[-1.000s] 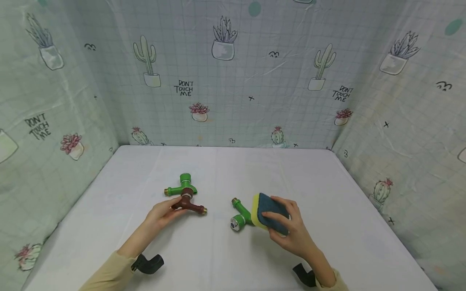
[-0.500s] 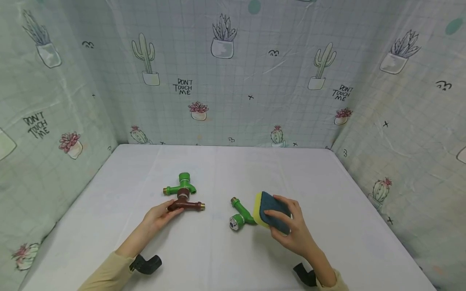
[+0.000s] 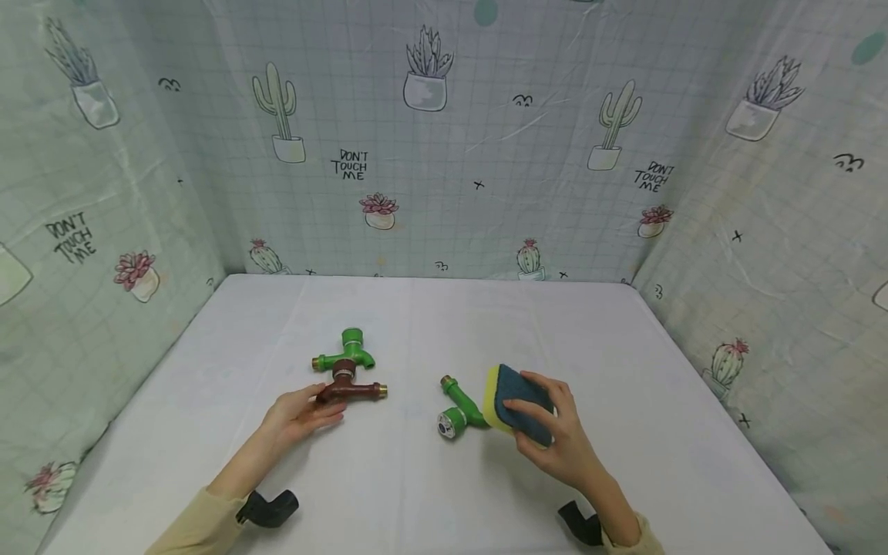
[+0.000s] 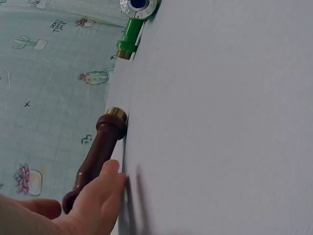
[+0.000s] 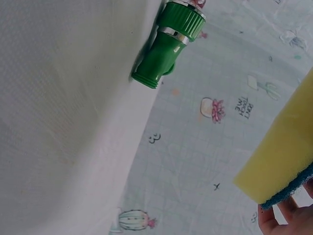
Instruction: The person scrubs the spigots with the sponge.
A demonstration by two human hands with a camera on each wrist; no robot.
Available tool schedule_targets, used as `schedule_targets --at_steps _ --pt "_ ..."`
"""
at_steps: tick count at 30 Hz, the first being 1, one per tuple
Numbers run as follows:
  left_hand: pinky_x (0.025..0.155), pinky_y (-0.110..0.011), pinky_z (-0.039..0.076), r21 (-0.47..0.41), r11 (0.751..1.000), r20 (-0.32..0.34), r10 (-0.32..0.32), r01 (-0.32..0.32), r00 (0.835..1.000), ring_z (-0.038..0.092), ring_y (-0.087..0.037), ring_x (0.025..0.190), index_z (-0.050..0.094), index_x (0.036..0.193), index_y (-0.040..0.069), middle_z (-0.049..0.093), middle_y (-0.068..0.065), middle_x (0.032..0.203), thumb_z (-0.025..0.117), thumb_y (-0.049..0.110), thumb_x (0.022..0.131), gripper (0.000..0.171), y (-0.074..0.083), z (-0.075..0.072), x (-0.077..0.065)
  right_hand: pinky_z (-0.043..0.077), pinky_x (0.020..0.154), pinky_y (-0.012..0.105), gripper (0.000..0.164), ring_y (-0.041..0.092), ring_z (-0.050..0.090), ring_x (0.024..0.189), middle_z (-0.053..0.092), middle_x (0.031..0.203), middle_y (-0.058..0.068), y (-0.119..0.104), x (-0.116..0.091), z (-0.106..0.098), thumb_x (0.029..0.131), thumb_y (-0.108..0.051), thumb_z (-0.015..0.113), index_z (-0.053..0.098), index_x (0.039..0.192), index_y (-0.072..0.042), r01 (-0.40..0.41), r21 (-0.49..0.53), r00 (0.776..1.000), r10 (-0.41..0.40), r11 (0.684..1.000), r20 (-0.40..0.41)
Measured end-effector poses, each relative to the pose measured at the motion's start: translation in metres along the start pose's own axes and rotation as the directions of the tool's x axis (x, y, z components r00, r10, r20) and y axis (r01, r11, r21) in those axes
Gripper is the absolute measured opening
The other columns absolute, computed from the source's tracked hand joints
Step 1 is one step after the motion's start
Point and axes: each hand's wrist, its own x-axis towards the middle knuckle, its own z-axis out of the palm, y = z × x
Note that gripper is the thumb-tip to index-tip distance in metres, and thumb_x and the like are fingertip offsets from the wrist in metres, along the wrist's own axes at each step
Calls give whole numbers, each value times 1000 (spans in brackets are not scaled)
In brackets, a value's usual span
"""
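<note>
A brown tap (image 3: 354,392) with a brass threaded end stands on the white table, its round knob upward. My left hand (image 3: 294,420) is right at the tap's spout end, fingers fairly straight along its near side; in the left wrist view the thumb (image 4: 45,208) lies on the other side. My right hand (image 3: 555,439) grips a sponge (image 3: 523,405), yellow with a dark blue scouring side, held above the table. Beside it lies a green tap (image 3: 461,408), its spout end partly overlapped by the sponge; the right wrist view shows this green tap (image 5: 164,54) apart from the sponge.
Another green tap (image 3: 347,354) stands just behind the brown one. Black curved pieces (image 3: 269,509) show at both wrists. Cloth walls (image 3: 444,154) printed with cacti rise behind and at both sides of the white table (image 3: 409,493).
The brown tap has turned and come slightly left, down to the table. My left hand has drawn back left and its fingers have loosened. The right hand with the sponge has barely moved.
</note>
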Motion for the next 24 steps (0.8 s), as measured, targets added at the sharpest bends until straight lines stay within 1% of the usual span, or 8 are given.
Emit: schedule_targets --at_steps 2,4,8,9,13,16,22,24 --pt "93 -45 44 160 987 -31 26 -21 999 62 -31 95 15 136 -7 8 -32 143 35 14 94 51 1 -5 -1 34 87 37 28 26 38 113 46 126 18 0 0 1 85 -35 54 62 109 -23 5 -3 1000 -5 1000 -7" --pt "86 -43 49 277 960 -20 40 -33 999 65 -22 80 19 134 -9 9 -35 141 37 16 93 51 4 -11 0 33 88 36 30 26 38 113 46 126 18 0 -1 1 87 -40 49 62 109 -23 8 -5 1000 -8 1000 -12" --pt "79 -41 53 376 925 14 41 -44 999 66 -20 79 22 135 -10 8 -39 139 42 20 92 56 7 -22 4 34 88 35 31 26 38 114 46 126 18 0 -2 2 87 -41 48 62 109 -23 3 -5 1000 -3 1000 -13" --pt "79 -41 53 388 920 25 40 -46 999 65 -21 80 22 135 -11 7 -39 139 42 21 92 56 8 -23 3 34 88 35 31 26 37 114 46 126 18 0 -2 2 87 -40 48 62 109 -23 1 -4 1000 -1 1000 -12" --pt "78 -41 53 405 912 -9 68 -59 998 66 -22 79 20 134 -13 11 -37 140 38 18 93 55 6 -17 -6 35 87 36 30 26 37 114 46 127 18 0 -4 2 86 -38 50 61 109 -23 -6 -3 1000 6 1000 -10" --pt "78 -41 53 396 916 -19 81 -67 997 66 -23 78 19 133 -14 11 -36 140 33 17 94 52 5 -11 -13 35 87 37 30 25 37 115 45 127 17 1 -5 2 86 -39 49 61 109 -23 -11 -6 1000 11 1000 -10" --pt "80 -38 53 367 923 35 109 -114 993 66 -22 80 16 136 -11 5 -31 144 38 20 95 57 6 -9 -16 36 85 38 33 24 37 115 45 128 16 3 -7 0 86 -42 48 61 109 -23 -28 -16 999 28 999 -17" --pt "80 -39 53 368 917 87 132 -155 987 66 -24 82 23 135 -8 16 -31 141 42 23 94 55 6 -10 -15 37 85 38 33 24 36 115 45 128 17 5 -9 -2 86 -42 48 61 109 -22 -32 -19 999 32 999 -20"
